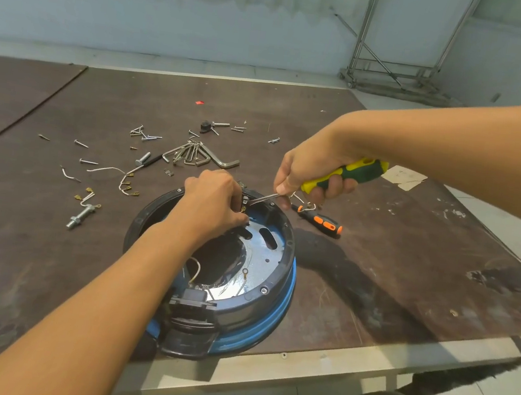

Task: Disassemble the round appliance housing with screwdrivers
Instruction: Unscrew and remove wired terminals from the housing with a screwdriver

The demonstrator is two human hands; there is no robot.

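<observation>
Fingers of our left hand pinch a small part at the far rim of the housing, by the worktop edge, w/ right hand gripping the driver, tip beside them – a slip could jab us or nick wires.

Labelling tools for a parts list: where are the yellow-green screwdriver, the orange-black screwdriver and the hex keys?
yellow-green screwdriver (361, 173): head view, on its handle.
orange-black screwdriver (322, 221): head view, on its handle.
hex keys (193, 155): head view, middle of the bunch.
</observation>
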